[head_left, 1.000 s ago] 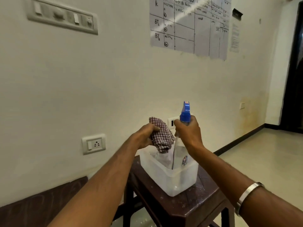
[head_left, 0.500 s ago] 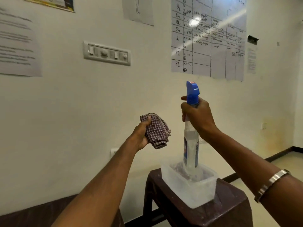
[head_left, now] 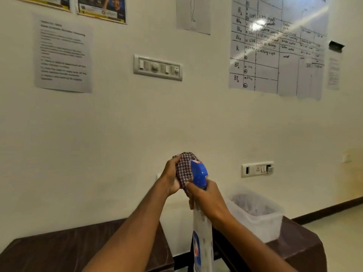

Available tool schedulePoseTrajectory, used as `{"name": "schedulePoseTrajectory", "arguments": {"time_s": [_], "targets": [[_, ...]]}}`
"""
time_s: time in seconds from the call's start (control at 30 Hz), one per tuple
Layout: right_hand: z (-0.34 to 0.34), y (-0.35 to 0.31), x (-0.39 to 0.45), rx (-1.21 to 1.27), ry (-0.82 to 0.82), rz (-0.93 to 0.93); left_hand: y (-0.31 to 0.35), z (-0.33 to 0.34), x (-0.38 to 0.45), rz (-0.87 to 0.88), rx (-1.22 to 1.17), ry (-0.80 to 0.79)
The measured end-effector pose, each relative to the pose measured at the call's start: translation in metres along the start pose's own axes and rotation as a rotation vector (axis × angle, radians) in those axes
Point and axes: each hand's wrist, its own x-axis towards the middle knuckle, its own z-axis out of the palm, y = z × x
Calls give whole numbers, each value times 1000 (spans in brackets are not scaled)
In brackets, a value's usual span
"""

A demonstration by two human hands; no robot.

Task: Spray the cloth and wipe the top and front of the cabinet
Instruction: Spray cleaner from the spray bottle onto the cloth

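My left hand (head_left: 170, 178) grips a bunched checked cloth (head_left: 184, 169) in front of the wall. My right hand (head_left: 206, 197) is wrapped round the neck of a clear spray bottle (head_left: 203, 238) with a blue trigger head (head_left: 198, 173). The blue head is right up against the cloth and covers part of it. Below my left forearm lies the dark brown top of the cabinet (head_left: 68, 246), low at the left; its front is out of sight.
A translucent plastic tub (head_left: 259, 218) stands on a dark stool (head_left: 300, 244) at the lower right. The cream wall ahead carries a switch panel (head_left: 158, 67), a socket strip (head_left: 257, 169), papers and a chart. Pale floor shows at the far right.
The bottle has come out of the tub and moved left to meet the cloth. Both hands have drawn together. The view has tilted up and left, and the cabinet top now shows.
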Motion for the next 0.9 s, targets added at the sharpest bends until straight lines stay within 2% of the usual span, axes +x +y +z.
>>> {"name": "schedulePoseTrajectory", "arguments": {"time_s": [0.27,0.7,0.9], "targets": [[17,6,0,-36,-47,35,1,-25,-6,18,-6,-26],[-7,10,4,-13,-25,30,-1,-34,-5,33,-19,-32],[5,16,-9,-21,-129,45,-3,-35,-3,23,-12,-11]]}}
